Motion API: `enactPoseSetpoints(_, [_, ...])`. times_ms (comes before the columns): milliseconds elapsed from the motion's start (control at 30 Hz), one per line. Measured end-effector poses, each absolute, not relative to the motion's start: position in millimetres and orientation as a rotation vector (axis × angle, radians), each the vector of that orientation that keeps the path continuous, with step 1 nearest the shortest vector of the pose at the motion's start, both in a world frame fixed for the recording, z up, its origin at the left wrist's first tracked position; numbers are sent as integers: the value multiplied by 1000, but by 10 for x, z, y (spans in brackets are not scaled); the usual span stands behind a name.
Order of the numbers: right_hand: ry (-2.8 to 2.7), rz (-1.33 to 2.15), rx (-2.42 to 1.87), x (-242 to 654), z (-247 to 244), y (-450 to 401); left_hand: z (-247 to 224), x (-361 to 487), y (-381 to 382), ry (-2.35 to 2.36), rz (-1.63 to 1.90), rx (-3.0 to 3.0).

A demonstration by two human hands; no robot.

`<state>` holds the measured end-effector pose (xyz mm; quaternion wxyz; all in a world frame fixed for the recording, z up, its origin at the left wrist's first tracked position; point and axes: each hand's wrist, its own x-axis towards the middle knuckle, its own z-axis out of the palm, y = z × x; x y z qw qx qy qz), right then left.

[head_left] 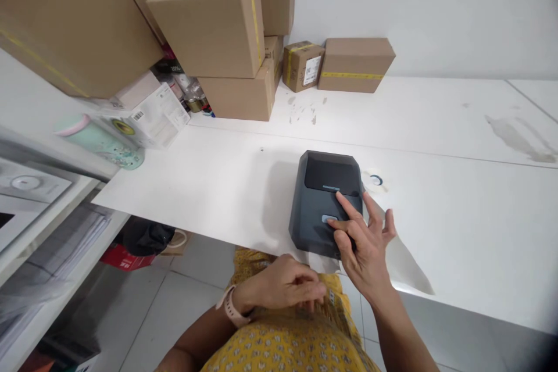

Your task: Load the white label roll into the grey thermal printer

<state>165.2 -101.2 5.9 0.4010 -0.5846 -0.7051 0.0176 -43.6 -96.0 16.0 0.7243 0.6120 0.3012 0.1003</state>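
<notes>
A dark grey label printer with a black window stands at the table's front edge, its light button on top. A piece of white paper sticks out below its front. My right hand is spread over the printer; one fingertip touches the button and another finger points at the lower edge of the window. Nothing is held in it. My left hand, with a pink band on the wrist, hovers in front of my body, below the table edge. Its fingers are loosely bent and hold nothing visible.
A white roll of tape or labels lies right of the printer, beside a strip of backing paper. Cardboard boxes are stacked at the back left. A mint green tumbler and a white carton stand at the left.
</notes>
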Motion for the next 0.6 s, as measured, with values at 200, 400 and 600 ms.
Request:
enactPoseSetpoints(200, [-1650, 177, -1427, 1633, -108, -1104, 144, -518, -939, 1227, 1035, 1503])
enactPoseSetpoints(400, [-1380, 368, -1411, 1560, -172, -1310, 84, -419, -904, 1082, 892, 1523])
enactPoseSetpoints(600, [-1466, 347, -1270, 1727, 221, -1070, 232, -337, -621, 826, 1152, 1434])
